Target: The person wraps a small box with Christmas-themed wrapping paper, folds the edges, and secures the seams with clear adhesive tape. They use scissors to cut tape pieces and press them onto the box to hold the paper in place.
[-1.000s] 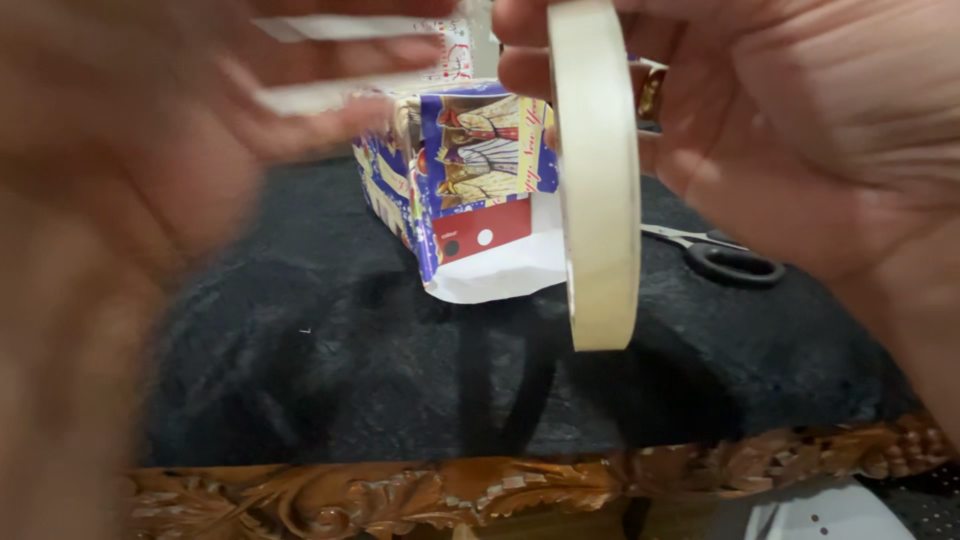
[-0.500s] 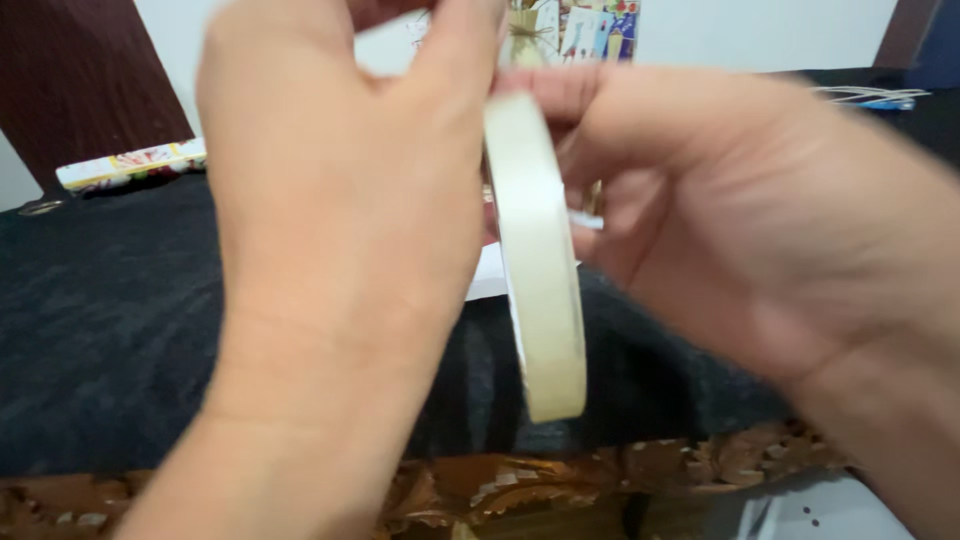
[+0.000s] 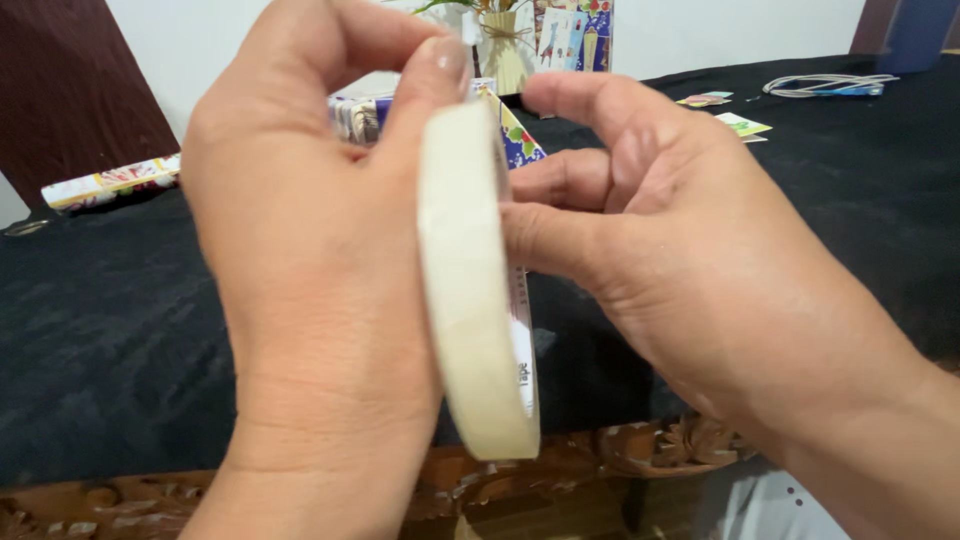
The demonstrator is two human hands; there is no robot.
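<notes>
Two hands, left (image 3: 310, 250) and right (image 3: 690, 260), with one roll of tape (image 3: 470, 290) between them. Behind them one wrapped box (image 3: 520, 135) and one vase (image 3: 503, 50); left, one wrapping-paper roll (image 3: 110, 180); right, two small cards (image 3: 725, 112).

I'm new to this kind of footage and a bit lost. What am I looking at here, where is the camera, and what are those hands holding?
There is no machine here: the picture comes from a camera worn on a person's head, looking down at their own two bare hands. The left hand and the right hand together hold a roll of pale tape on edge, close to the lens; the left thumb presses on its top rim.

Below them is a table under a black cloth, with a carved wooden edge at the bottom. Behind the hands, a box in patterned gift wrap is partly hidden. Farther off lie a roll of wrapping paper on the left, some small cards and a coiled white cord on the right. A vase stands at the back.
</notes>
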